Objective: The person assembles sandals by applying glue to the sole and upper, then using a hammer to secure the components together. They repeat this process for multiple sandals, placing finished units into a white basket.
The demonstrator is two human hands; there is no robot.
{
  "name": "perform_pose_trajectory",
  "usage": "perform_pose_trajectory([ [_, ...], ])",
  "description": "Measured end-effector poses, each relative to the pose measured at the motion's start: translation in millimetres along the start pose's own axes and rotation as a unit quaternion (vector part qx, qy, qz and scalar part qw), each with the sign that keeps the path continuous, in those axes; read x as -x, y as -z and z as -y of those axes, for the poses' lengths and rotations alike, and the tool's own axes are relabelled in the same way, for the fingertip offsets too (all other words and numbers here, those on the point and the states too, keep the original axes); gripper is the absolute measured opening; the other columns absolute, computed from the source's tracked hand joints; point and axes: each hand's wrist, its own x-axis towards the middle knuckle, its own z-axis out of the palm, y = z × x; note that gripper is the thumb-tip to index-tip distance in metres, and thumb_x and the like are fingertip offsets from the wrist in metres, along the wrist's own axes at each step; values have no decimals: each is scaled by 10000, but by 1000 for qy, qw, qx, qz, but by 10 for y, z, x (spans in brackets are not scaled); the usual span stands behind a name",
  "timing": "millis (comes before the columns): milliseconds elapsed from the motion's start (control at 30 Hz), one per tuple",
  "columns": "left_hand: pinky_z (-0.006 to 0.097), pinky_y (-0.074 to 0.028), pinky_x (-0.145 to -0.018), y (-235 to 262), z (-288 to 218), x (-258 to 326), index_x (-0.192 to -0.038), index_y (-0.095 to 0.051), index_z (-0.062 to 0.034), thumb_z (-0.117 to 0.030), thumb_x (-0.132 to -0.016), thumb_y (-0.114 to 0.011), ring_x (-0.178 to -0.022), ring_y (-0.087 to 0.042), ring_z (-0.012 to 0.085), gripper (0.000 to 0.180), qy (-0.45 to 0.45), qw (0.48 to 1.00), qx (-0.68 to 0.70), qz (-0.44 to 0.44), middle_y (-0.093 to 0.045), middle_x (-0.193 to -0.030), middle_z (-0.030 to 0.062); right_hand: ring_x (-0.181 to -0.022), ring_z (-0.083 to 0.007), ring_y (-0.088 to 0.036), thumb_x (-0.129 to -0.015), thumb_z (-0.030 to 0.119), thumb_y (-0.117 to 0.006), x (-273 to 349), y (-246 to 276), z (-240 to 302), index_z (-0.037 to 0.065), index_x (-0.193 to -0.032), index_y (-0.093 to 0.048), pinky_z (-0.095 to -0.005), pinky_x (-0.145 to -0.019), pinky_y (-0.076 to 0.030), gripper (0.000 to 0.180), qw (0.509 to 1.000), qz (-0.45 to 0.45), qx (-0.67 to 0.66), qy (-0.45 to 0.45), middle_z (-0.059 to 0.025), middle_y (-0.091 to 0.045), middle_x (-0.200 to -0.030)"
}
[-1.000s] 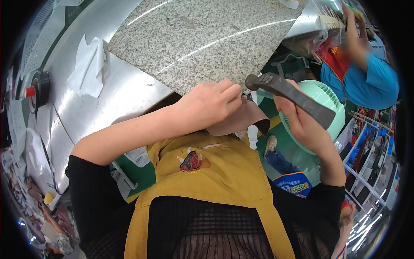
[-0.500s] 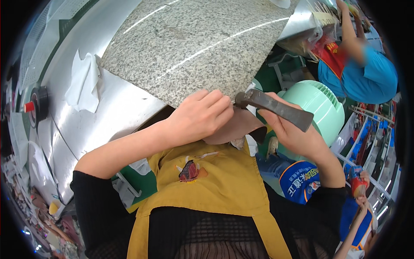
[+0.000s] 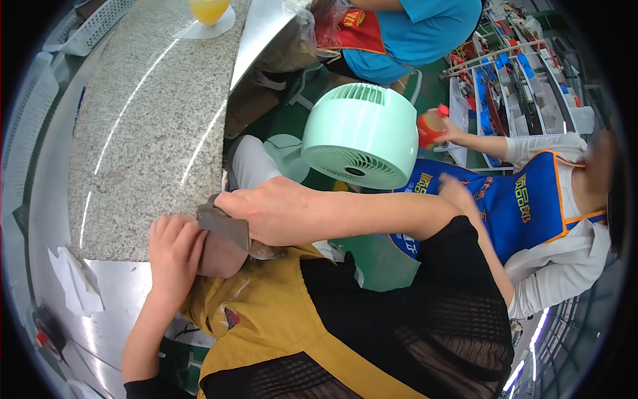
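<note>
My right hand [image 3: 272,207] is closed around a hammer [image 3: 226,227], whose dark metal head lies over the near edge of the granite slab [image 3: 149,139]. Just left of the head, my left hand [image 3: 173,256] rests at the slab's edge with curled fingers. They press on a mauve-brown piece that looks like leather [image 3: 223,257], which hangs curved below the hammer against my yellow apron [image 3: 266,319]. The hammer's handle is mostly hidden by my right hand, and what lies under the left fingertips is hidden too.
A mint-green fan [image 3: 362,136] stands right of the slab. Beyond it, a person in a blue apron [image 3: 528,206] holds a red-capped bottle [image 3: 432,126]; another wears a blue shirt [image 3: 419,40]. A yellow drink [image 3: 209,10] stands on the slab; a white cloth [image 3: 74,282] lies at left.
The view has swung right, bringing the fan and the person with the bottle further in. The hammer head has come in close beside my left fingers; both hands keep their hold.
</note>
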Motion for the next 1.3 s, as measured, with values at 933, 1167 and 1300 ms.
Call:
perform_pose_trajectory([
  [933, 434, -400, -940, -59, 52, 229, -915, -630, -93, -85, -667, -635, -846, -535, 176, 248, -58, 990, -112, -61, -528, -829, 5, -818, -379, -617, -794, 8, -594, -44, 132, 86, 25, -1177, -488, -405, -662, -498, 398, 998, 26, -51, 21, -177, -605, -975],
  [1167, 437, -407, -957, -150, 55, 243, -903, -618, -79, -73, -667, -625, -811, -537, 155, 235, -89, 981, -138, -106, -509, -817, 10, -839, -364, -628, -846, -2, -558, -42, 165, 108, 12, -1216, -501, -384, -689, -509, 374, 993, 99, -63, -23, -178, -595, -1040],
  [1300, 438, -402, -956, -150, 44, 260, -907, -627, -86, -70, -667, -638, -820, -539, 159, 241, -85, 978, -156, -109, -521, -822, 7, -827, -362, -629, -795, 22, -583, -59, 180, 140, 24, -1238, -460, -405, -661, -503, 460, 996, 52, -66, 42, -169, -596, -994],
])
